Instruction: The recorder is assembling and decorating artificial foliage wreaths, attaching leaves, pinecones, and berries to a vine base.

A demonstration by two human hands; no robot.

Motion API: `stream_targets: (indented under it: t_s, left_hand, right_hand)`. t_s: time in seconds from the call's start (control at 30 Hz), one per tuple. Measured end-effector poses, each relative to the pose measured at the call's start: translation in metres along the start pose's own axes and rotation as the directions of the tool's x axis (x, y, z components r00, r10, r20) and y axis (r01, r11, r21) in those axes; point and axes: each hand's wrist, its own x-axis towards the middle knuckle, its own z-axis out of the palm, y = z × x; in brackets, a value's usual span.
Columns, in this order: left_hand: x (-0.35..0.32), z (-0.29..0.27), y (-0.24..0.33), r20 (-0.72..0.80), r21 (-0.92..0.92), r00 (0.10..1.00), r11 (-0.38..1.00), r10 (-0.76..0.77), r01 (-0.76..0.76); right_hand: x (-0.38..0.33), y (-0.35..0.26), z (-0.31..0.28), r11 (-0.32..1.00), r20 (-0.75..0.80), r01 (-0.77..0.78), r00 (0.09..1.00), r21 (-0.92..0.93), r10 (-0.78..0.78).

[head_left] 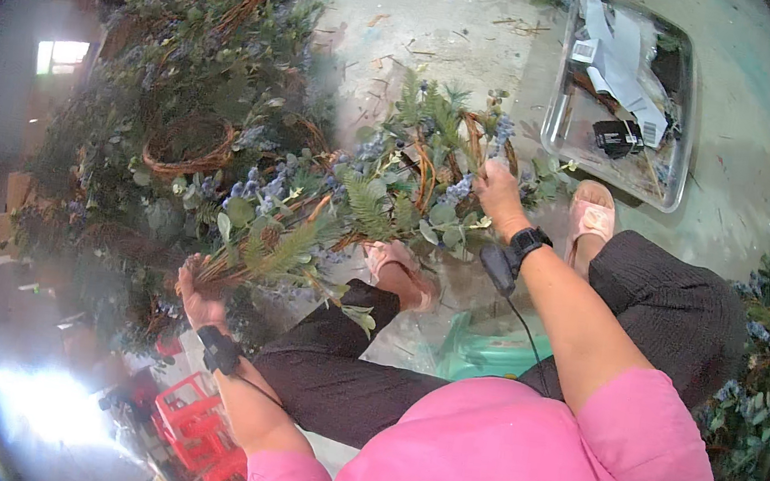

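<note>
Between my hands hangs a wreath of brown twisted vines, dressed with artificial fern fronds, round grey-green leaves and blue-purple berry clusters. My right hand is closed round its vine frame on the right side. Lower and to the left, my left hand grips the gathered stem ends of a leafy spray with fern and berries. The spray's tips overlap the wreath's left side; I cannot tell whether the two are joined. My fingertips are partly hidden by the foliage and stems.
A large heap of similar greenery fills the left, with a vine ring on it. A clear plastic tub holding paper labels stands at the far right. Red plastic crates are at lower left; more greenery lies on the right.
</note>
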Motion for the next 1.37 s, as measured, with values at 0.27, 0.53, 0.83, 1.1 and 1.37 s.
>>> stream_targets:
  t_s: [0.27,0.53,0.83,1.1,1.37]
  left_hand:
    - [-0.005,0.003,0.000,-0.028,-0.018,0.999,0.999,-0.041,0.040]
    - [-0.003,0.012,-0.005,-0.030,0.041,0.998,0.998,-0.056,0.057]
    - [-0.009,0.013,-0.001,-0.018,0.044,1.000,0.999,-0.021,0.022]
    - [-0.025,0.054,0.019,0.075,-0.002,0.994,0.996,0.085,-0.086]
    - [-0.031,0.082,0.021,0.255,0.248,0.962,0.954,0.101,-0.166]
  right_hand:
    - [-0.004,-0.009,-0.002,0.980,0.076,0.150,0.987,-0.130,-0.141]
    - [-0.001,-0.004,0.003,0.995,-0.228,-0.104,0.968,0.003,0.102]
    - [0.020,-0.018,-0.022,0.804,0.229,-0.486,0.873,0.343,0.431]
    - [0.058,-0.017,-0.058,0.938,-0.075,-0.259,0.956,0.231,0.283]
    - [0.041,-0.136,-0.117,0.923,-0.129,0.356,0.932,0.148,-0.339]
